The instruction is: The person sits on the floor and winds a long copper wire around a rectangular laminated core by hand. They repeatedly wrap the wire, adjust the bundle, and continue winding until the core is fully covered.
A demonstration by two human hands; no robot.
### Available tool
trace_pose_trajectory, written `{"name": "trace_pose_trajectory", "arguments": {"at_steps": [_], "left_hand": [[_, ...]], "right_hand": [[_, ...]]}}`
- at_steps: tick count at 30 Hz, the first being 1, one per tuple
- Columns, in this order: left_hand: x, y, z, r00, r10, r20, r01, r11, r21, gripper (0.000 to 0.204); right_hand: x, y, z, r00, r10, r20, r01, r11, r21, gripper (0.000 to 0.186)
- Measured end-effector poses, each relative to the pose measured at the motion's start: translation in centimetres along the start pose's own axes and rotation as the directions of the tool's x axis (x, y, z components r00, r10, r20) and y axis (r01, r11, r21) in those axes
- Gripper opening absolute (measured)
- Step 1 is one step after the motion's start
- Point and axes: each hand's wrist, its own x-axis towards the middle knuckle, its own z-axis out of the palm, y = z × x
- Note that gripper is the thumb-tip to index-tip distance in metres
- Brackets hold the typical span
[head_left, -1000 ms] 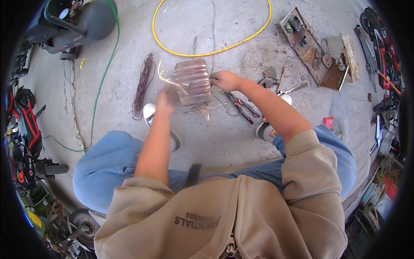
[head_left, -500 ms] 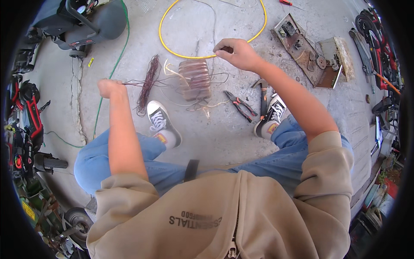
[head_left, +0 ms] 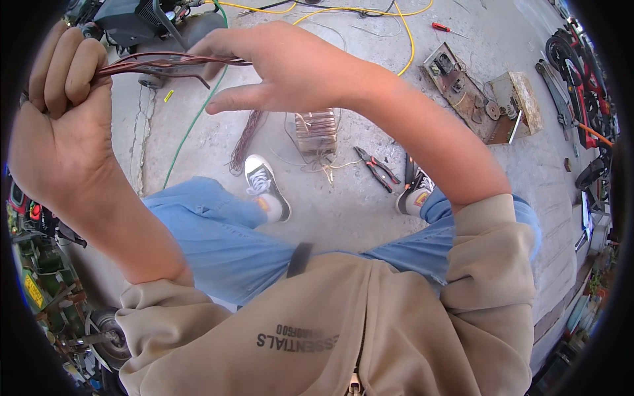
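My left hand [head_left: 66, 119], raised at the upper left, is closed round several strands of reddish-brown wire [head_left: 148, 63]. My right hand [head_left: 277, 72] is level with it, fingers loosely curved and thumb stretched apart, over the wires; whether it touches them is unclear. Below my right hand, a block-shaped coil of coppery wire [head_left: 316, 132] lies on the concrete, partly hidden, with pale leads around it. A loose hank of thin brown wire [head_left: 239, 152] lies left of the coil. Red-and-black pliers [head_left: 376, 168] rest right of it.
An opened metal appliance chassis [head_left: 462, 92] lies to the right, with a red screwdriver [head_left: 447, 30] beyond. A yellow hose [head_left: 411, 46] and green cord [head_left: 181, 145] cross the floor. A dark machine [head_left: 142, 26] stands at top left; red-and-black equipment [head_left: 581, 79] lines the right edge.
My left hand has left the floor area by the coil and risen leftward with wires pulled taut in it. My right hand has moved up and left, away from the coil.
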Motion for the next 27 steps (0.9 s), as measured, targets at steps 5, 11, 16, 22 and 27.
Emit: {"name": "trace_pose_trajectory", "arguments": {"at_steps": [5, 11, 16, 22, 27], "left_hand": [[2.3, -2.6, -1.4, 0.998, -0.021, 0.064, 0.044, 0.926, -0.375, 0.031], [2.6, -18.7, -1.3, 0.924, -0.309, -0.228, 0.204, 0.898, -0.389, 0.027], [-0.8, -30.3, -4.0, 0.989, -0.028, -0.146, 0.148, 0.257, 0.955, 0.033], [-1.7, -33.5, 5.1, 0.825, 0.443, 0.35, -0.437, 0.107, 0.893, 0.051], [-10.1, -40.4, 8.8, 0.911, -0.389, 0.137, -0.099, 0.116, 0.988, 0.049]], "right_hand": [[-4.8, 2.0, -6.1, 0.938, 0.344, 0.048, -0.339, 0.936, -0.092, 0.037], [-12.9, 6.1, -11.6, 0.81, 0.577, -0.1, -0.555, 0.702, -0.445, 0.042], [-19.8, 8.2, -15.1, 0.662, 0.746, -0.075, -0.666, 0.538, -0.517, 0.052], [-23.8, 7.2, -19.1, 0.599, 0.749, -0.284, -0.783, 0.474, -0.402, 0.052], [-27.3, 6.6, -20.5, 0.632, 0.725, -0.275, -0.714, 0.406, -0.571, 0.037]]}}
